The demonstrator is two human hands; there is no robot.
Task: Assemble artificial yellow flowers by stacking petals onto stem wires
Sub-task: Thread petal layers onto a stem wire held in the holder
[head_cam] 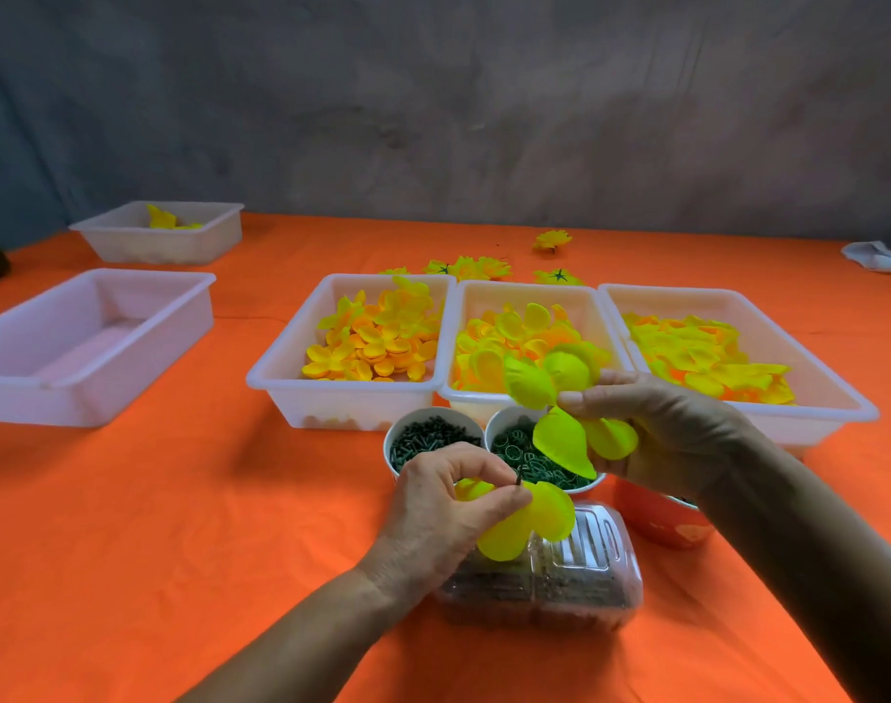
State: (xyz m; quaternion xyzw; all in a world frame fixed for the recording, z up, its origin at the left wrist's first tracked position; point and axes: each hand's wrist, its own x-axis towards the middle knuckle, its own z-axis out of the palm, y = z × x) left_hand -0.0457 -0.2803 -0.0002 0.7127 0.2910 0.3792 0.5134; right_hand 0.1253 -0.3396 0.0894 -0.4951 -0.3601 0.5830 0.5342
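The left hand (pixel 451 499) pinches a dark stem wire (pixel 518 476) between thumb and forefinger, its short exposed tip pointing up and slightly toward one o'clock, with a yellow-green petal layer (pixel 529 520) already seated under the fingers and fanning out toward four o'clock. The right hand (pixel 656 428) sits at about one o'clock from that tip, close but apart, thumb and fingers pinched on a second petal piece (pixel 560 398) whose lobes hang down toward the wire. The coming move seems to turn on this: the centre of the second piece must come down along the wire's axis, from one o'clock toward seven, so the right hand, being the nearer to it, would carry it over while the left holds the wire steady; where the centre hole lies I cannot tell. Beyond the hands stand three white trays: the left tray (pixel 281 367) holds small orange-yellow petals, the middle tray (pixel 451 342) rounder yellow ones, the right tray (pixel 839 398) flatter ones. Two cups sit just before them, one cup (pixel 407 423) with dark green pegs, the other (pixel 499 428) with green rings. A clear box (pixel 600 565) lies under the left hand's petals, contents dark and unclear. At ten o'clock an empty tray (pixel 7 388) and a far tray (pixel 220 230) with a few petals. Finished flowers (pixel 473 268) lie at twelve on the orange cloth (pixel 179 525).
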